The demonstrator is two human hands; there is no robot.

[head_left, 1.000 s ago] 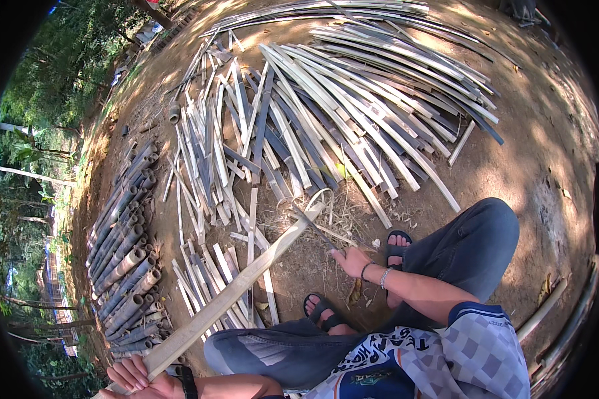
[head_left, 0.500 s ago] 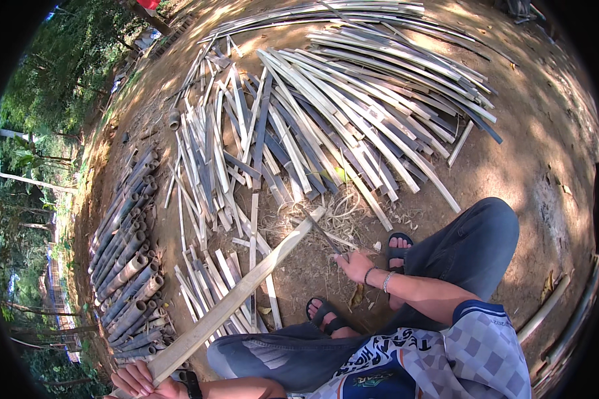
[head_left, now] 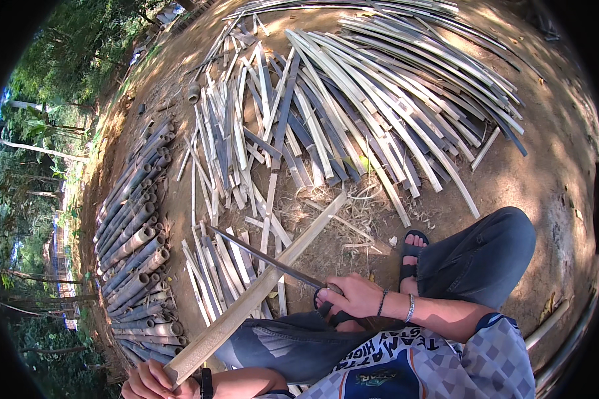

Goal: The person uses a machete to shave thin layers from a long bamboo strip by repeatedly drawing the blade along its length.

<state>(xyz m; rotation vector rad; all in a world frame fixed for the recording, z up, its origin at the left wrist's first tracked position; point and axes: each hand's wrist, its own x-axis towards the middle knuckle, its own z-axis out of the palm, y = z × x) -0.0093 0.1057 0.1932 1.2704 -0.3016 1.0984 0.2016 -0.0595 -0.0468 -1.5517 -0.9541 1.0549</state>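
My left hand (head_left: 154, 384), at the lower left, is closed around the near end of a long, pale split bamboo strip (head_left: 239, 307). The strip slants up and away to the right, its far end above the shavings on the ground. In my right hand (head_left: 358, 296) is the handle of a long, dark-bladed knife (head_left: 247, 248). Its blade points to the upper left and crosses the strip near the middle. Whether the blade touches the strip, I cannot tell.
Split bamboo strips (head_left: 386, 123) fan out across the ground ahead, with a smaller bundle (head_left: 209, 276) nearer me. Bamboo tubes (head_left: 136, 239) are stacked at left. Curly shavings (head_left: 356, 229) lie beyond my bent legs. A pole (head_left: 548, 324) lies at right; trees (head_left: 53, 100) stand at far left.
The knife has swung from the strip's far end back toward me, its tip now left of the strip. My right hand has come nearer my body. The view has shifted slightly.
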